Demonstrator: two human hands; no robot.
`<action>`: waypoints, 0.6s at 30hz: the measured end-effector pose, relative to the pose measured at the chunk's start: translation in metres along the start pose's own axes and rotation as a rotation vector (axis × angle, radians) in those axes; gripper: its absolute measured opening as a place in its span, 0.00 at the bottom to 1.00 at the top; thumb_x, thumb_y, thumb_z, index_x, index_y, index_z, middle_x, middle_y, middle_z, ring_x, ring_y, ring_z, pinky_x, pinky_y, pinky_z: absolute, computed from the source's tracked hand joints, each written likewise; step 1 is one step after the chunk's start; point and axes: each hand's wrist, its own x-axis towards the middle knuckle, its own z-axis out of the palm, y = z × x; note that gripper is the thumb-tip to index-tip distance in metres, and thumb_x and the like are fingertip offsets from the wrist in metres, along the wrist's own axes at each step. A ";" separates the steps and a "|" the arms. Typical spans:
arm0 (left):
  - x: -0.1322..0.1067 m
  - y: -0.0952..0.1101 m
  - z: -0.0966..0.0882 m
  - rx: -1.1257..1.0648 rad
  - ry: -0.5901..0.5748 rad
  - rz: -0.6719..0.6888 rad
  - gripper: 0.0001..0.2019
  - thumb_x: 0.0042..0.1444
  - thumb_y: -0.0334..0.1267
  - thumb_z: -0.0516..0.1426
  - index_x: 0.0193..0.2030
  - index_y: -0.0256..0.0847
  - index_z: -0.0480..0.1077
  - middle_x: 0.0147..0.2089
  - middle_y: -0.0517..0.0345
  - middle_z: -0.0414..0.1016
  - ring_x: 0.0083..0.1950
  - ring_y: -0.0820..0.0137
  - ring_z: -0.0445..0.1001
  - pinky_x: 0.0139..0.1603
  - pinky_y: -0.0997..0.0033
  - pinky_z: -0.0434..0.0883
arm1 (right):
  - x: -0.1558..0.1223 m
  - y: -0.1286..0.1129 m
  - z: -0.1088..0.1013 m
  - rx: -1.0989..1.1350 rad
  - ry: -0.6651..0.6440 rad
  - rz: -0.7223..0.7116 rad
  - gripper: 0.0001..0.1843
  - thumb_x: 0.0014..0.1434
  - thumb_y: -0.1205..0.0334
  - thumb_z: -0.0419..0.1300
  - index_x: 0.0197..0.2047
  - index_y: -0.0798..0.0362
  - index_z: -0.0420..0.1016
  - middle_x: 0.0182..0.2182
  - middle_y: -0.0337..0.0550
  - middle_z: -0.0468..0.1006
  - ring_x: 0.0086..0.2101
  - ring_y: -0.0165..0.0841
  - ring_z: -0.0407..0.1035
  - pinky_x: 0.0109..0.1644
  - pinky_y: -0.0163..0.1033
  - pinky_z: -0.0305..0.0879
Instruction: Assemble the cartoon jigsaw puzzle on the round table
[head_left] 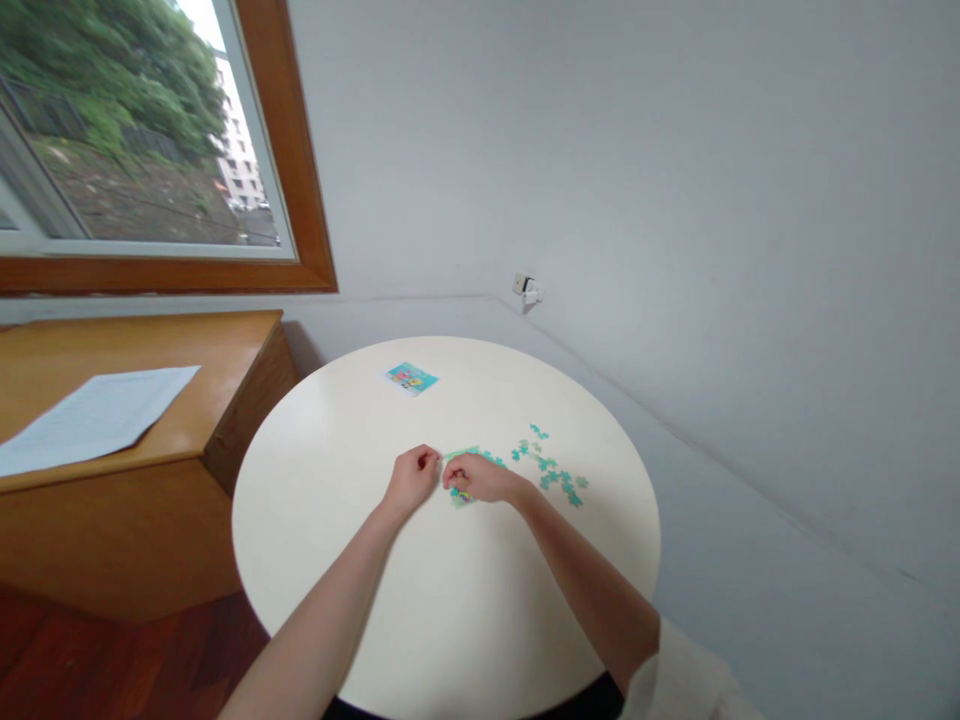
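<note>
Both hands meet at the table's (337, 560) middle: left hand (411, 480) pinched, fingertips toward the right hand (476, 478), which curls over joined puzzle pieces (459, 496). Whether either grips a piece, I cannot tell. Loose pieces (551, 468) lie just right of the right hand, nearer it.

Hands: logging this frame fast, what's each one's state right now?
Left hand: fingers curled; holding anything cannot be told.
Right hand: fingers curled, on the puzzle pieces; grip unclear.
</note>
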 end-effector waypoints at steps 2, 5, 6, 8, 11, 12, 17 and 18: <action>0.000 0.000 0.000 0.003 -0.002 -0.001 0.12 0.49 0.36 0.49 0.27 0.37 0.73 0.24 0.58 0.74 0.27 0.71 0.68 0.30 0.73 0.64 | 0.000 0.000 0.001 -0.003 0.013 -0.006 0.12 0.53 0.74 0.54 0.31 0.56 0.78 0.21 0.36 0.72 0.23 0.24 0.63 0.28 0.29 0.56; 0.000 0.001 -0.001 0.009 -0.006 0.000 0.12 0.49 0.36 0.49 0.28 0.37 0.73 0.25 0.57 0.75 0.27 0.71 0.69 0.31 0.72 0.64 | -0.001 0.000 0.004 0.010 0.036 -0.022 0.12 0.54 0.75 0.54 0.31 0.56 0.78 0.22 0.36 0.72 0.24 0.25 0.63 0.29 0.30 0.57; 0.000 0.001 -0.001 0.011 -0.008 0.001 0.12 0.50 0.36 0.49 0.28 0.37 0.73 0.26 0.57 0.75 0.28 0.71 0.69 0.31 0.72 0.64 | -0.002 0.001 0.005 0.008 0.057 -0.037 0.12 0.53 0.75 0.54 0.30 0.56 0.78 0.24 0.37 0.72 0.25 0.25 0.64 0.30 0.30 0.59; 0.000 0.000 -0.001 0.015 -0.011 0.000 0.12 0.50 0.36 0.49 0.28 0.37 0.73 0.26 0.57 0.75 0.28 0.71 0.69 0.32 0.72 0.64 | -0.004 0.001 0.009 -0.017 0.132 -0.086 0.10 0.52 0.76 0.56 0.29 0.55 0.78 0.27 0.39 0.73 0.29 0.27 0.66 0.36 0.33 0.62; 0.000 -0.001 0.000 0.018 -0.007 0.003 0.12 0.50 0.36 0.49 0.28 0.37 0.73 0.26 0.57 0.74 0.28 0.71 0.69 0.32 0.72 0.64 | -0.007 0.004 0.015 -0.045 0.254 -0.155 0.09 0.49 0.77 0.59 0.28 0.54 0.77 0.30 0.41 0.73 0.38 0.31 0.67 0.48 0.38 0.62; 0.000 -0.001 0.000 0.017 -0.005 0.004 0.11 0.50 0.36 0.49 0.28 0.37 0.72 0.26 0.57 0.75 0.28 0.71 0.69 0.32 0.72 0.64 | -0.008 0.005 0.017 -0.034 0.277 -0.161 0.09 0.49 0.77 0.60 0.29 0.54 0.76 0.31 0.40 0.73 0.39 0.32 0.67 0.49 0.39 0.61; 0.000 -0.002 0.001 0.018 -0.001 -0.001 0.11 0.50 0.36 0.49 0.27 0.37 0.72 0.25 0.57 0.74 0.28 0.70 0.70 0.32 0.71 0.65 | -0.010 0.007 0.017 0.127 0.419 -0.078 0.08 0.53 0.74 0.57 0.33 0.53 0.75 0.35 0.42 0.73 0.37 0.31 0.68 0.45 0.39 0.64; 0.000 -0.001 0.001 0.019 0.001 -0.003 0.11 0.50 0.37 0.49 0.27 0.37 0.72 0.25 0.57 0.74 0.28 0.70 0.70 0.32 0.71 0.65 | -0.011 0.006 0.016 0.125 0.486 -0.059 0.09 0.55 0.73 0.55 0.34 0.53 0.74 0.35 0.43 0.73 0.37 0.31 0.68 0.44 0.39 0.65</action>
